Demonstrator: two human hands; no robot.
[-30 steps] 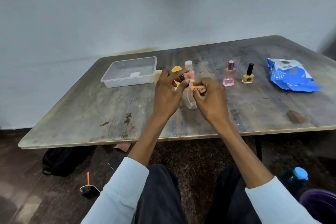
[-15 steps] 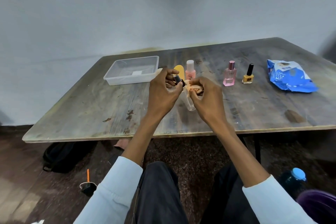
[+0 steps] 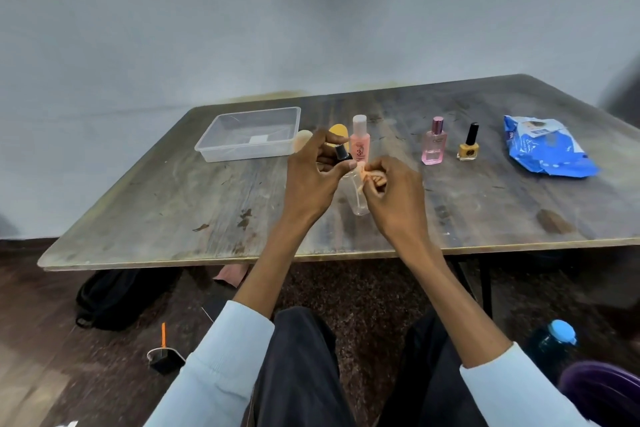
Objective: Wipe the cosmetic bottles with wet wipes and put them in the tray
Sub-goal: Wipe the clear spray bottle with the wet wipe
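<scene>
While my left hand pinches the clear bottle by its black cap to steady it, my right hand grips the wipe against the bottle's side, near the waiting tray.

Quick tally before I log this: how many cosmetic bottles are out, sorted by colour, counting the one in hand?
Clear bottle with black cap, held in both hands: 1
Peach-pink bottle with white cap: 1
Pink perfume bottle: 1
Yellow nail polish bottle: 1
Total: 4, none in the tray yet.
</scene>
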